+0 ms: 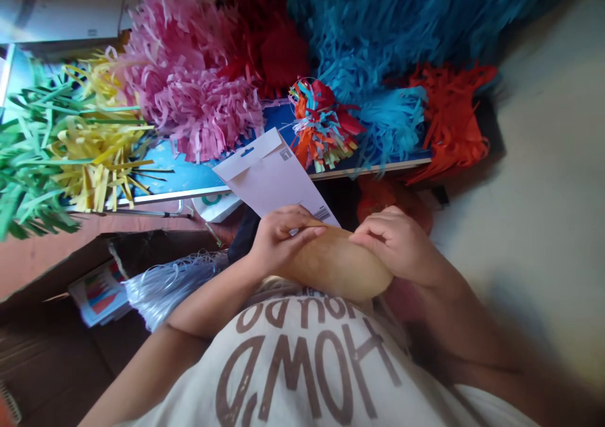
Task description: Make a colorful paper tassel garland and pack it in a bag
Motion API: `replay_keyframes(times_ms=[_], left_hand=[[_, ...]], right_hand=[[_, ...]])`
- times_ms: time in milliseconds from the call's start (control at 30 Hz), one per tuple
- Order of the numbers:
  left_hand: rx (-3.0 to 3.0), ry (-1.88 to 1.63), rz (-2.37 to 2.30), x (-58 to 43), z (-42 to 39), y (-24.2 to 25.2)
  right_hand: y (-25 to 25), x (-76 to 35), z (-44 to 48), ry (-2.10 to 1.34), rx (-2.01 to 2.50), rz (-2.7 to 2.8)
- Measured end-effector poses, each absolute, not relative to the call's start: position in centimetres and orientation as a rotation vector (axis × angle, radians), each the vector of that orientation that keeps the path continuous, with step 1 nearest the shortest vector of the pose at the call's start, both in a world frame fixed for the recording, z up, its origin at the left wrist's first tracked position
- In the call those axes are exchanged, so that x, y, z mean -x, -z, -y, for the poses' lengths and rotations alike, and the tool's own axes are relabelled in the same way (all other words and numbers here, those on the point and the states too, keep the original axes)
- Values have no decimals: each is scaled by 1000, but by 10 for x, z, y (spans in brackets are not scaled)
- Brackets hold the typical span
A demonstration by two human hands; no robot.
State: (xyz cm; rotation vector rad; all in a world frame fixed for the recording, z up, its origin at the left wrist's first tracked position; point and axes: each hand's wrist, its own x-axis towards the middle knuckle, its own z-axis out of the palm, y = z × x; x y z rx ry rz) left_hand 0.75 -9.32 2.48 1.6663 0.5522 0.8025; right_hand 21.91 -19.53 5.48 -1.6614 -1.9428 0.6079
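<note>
A tan, rounded, smooth object (338, 263) lies across my lap, close to my shirt. My left hand (286, 235) pinches its upper left edge, thumb on top. Its upper right edge is pinched by my right hand (394, 241). Just beyond my hands a white card (278, 178) with a slotted flap and a barcode leans against the table edge; its lower end is hidden behind my left hand and the tan object.
On the blue table (198, 178) lie fringed paper bundles: green (33, 156), yellow (94, 156), pink (203, 99), red (278, 49), blue (387, 118), orange (449, 118) and multicoloured (324, 125). Lower left are a cardboard box (51, 370) and clear strands (170, 285).
</note>
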Motion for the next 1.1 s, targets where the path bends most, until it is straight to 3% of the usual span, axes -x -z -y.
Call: replay_keyframes(times_ms=[567,1100], left_hand=[[-918,-616,-856,-9,94,-28],[-1247,-660,-695,-4,89,-33]], right_hand=[[-65,-242,216,-490,1663,1789],[-72,-263,228,-534,1707,1828]])
